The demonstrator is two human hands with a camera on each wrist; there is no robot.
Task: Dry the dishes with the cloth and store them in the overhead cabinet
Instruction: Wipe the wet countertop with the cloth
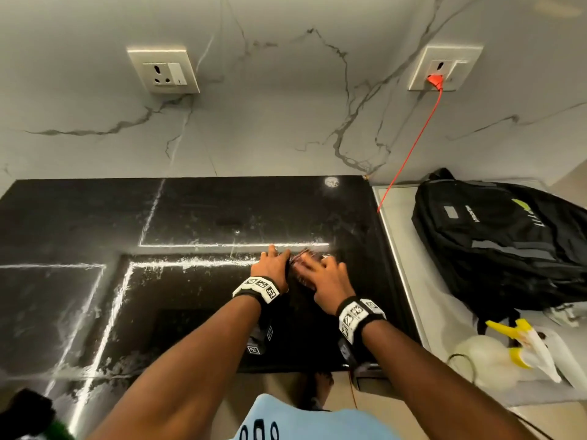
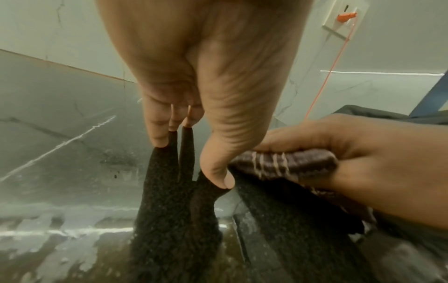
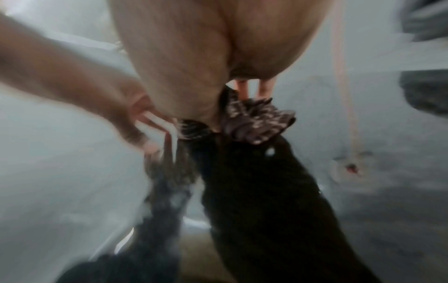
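Apparently the drying is over or not begun: no dish shows anywhere. Both hands meet over the glossy black stone bench (image 1: 197,217). Right hand (image 1: 324,274) pinches the dark striped cloth (image 2: 286,164) in curled fingers; left hand (image 1: 273,265) rests straight fingers (image 2: 157,132) beside it.

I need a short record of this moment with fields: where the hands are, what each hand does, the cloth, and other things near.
place: black counter below a marble-pattern wall
left hand: straight fingertips touch the counter, thumb at the edge of the cloth
right hand: grips the cloth
cloth: dark with pale stripes, bunched on the counter between the hands
dishes: none in view
beside: black backpack on the surface to the right; orange plug in the right wall socket, its orange cord hanging down
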